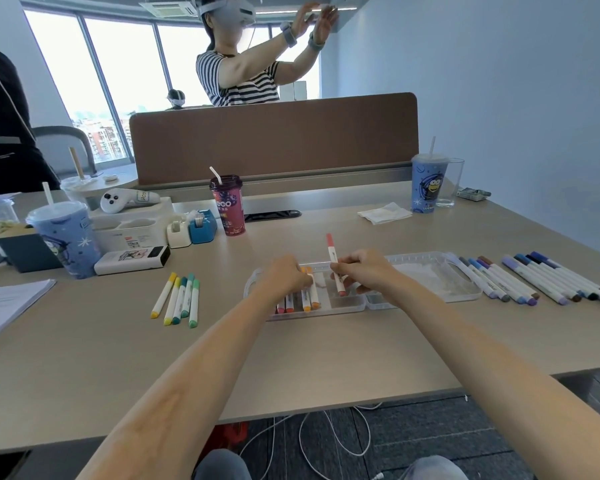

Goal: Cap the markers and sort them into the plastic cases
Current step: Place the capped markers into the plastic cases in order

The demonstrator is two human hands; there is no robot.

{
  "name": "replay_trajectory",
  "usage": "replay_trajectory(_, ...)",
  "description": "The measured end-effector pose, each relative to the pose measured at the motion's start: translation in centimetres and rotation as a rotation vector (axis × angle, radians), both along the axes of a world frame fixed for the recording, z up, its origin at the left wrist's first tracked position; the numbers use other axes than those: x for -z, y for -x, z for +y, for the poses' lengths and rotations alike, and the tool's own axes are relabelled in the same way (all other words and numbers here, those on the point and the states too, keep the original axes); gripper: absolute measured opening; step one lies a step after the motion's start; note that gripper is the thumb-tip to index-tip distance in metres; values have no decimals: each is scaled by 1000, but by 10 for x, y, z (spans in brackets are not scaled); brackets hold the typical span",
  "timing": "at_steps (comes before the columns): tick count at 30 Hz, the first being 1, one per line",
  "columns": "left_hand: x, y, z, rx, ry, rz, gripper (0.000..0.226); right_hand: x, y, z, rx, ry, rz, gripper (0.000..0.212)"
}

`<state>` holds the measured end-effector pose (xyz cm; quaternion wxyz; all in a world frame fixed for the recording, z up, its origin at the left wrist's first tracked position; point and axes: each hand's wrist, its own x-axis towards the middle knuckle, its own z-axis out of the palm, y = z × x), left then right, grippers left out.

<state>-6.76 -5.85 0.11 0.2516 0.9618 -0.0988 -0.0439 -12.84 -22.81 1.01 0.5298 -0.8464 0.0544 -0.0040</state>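
A clear plastic case lies open at the table's middle, holding several capped red, pink and orange markers in its left part. My left hand rests over those markers with fingers curled on them. My right hand pinches a pink-red capped marker, held nearly upright above the case. A second clear case lies open just to the right. Yellow, teal and green markers lie on the table to the left. Blue, purple, brown and black markers lie in a row to the right.
A dark pink drink cup stands behind the case, two blue cups at left and back right. Tape dispensers, a power bank, a napkin and papers lie around. A person in a headset stands behind the brown divider.
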Motion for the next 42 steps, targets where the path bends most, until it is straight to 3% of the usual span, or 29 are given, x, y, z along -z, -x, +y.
replay_trajectory(9,1,-2,30,56,-123,-71,6,2,-4,16,-11,5,24,18)
replay_trajectory(19,1,-6,26,-5,-237,-40,43,-1,-10,23,-25,21,20,12)
replay_trajectory(30,-6,-8,17,-19,-415,-123,44,2,-7,20,3,36,27,17)
replay_trajectory(37,-13,-9,20,-17,-375,-97,37,2,-7,24,-1,42,26,19)
replay_trajectory(42,-11,-13,30,-61,-194,-74,35,-3,-8,31,-34,16,17,16)
